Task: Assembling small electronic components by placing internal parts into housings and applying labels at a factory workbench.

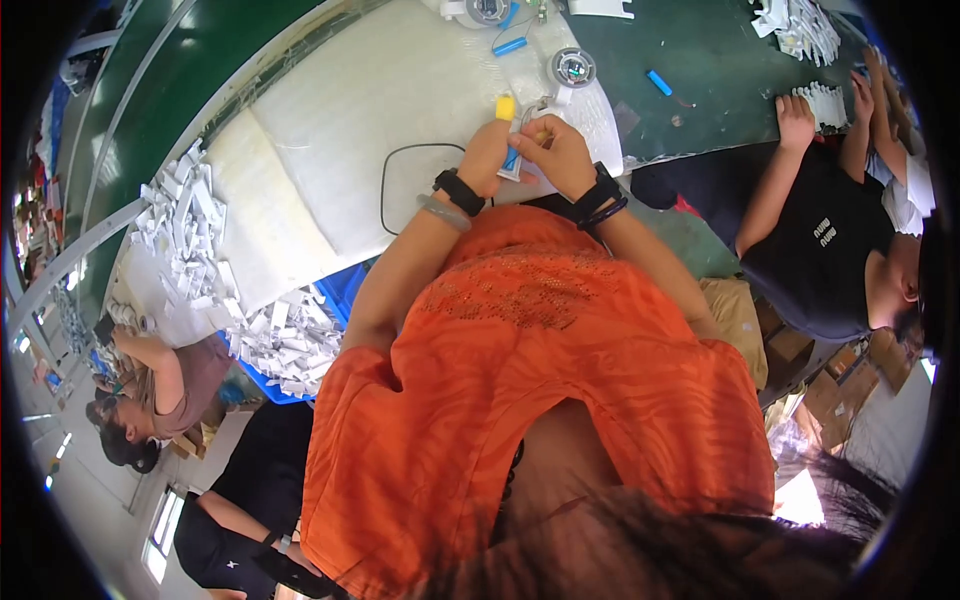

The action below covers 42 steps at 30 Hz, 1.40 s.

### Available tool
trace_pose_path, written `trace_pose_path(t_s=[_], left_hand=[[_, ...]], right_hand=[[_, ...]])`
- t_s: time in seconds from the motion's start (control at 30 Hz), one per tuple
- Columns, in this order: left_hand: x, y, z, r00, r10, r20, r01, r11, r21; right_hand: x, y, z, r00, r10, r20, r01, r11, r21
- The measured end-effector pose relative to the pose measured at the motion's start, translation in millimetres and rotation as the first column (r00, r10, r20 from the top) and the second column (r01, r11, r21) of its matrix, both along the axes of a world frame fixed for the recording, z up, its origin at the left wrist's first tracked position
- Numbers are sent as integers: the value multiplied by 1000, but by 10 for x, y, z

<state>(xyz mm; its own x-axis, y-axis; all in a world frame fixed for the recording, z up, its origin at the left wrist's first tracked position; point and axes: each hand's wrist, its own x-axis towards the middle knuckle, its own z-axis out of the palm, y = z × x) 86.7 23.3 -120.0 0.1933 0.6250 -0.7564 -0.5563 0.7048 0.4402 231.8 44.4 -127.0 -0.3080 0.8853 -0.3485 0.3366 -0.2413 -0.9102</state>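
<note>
Gripping a small white-and-blue part (512,160) between them, both hands meet over the near edge of the white pad (380,100) on the worktop (720,70): the left hand (487,150), a yellow cot on its raised thumb, closes on the part's left side and the right hand (560,152) pinches its right side. Beyond the part, a round grey reel (573,67) lies on the pad, and a black cable (400,180) loops just left of the hands.

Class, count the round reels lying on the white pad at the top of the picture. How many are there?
2. One reel lies just above the hands; the other reel is at the top edge, partly cut off. More may lie outside the picture.
</note>
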Motion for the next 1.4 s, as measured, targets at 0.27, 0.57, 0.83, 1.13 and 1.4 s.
trace_pose_path(t_s=[0.27, 0.57, 0.83, 1.13, 1.4], left_hand=[[-87, 15, 33, 933, -47, -357, 144, 958, 250], [-80, -9, 36, 910, -31, -413, 141, 961, 237], [-86, -41, 96, 818, -68, -571, 221, 954, 203], [-24, -138, 65, 808, -69, -585, 200, 966, 163], [90, -157, 28, 842, -9, -539, 117, 979, 167]], right_hand=[[409, 392, 210, 886, 5, 463, -373, 601, 707], [306, 848, 141, 667, 319, 673, -741, 189, 644], [370, 962, 214, 499, 606, 620, -827, 119, 549], [288, 1032, 131, 440, 686, 579, -817, 39, 575], [256, 962, 43, 463, 608, 645, -793, -41, 607]])
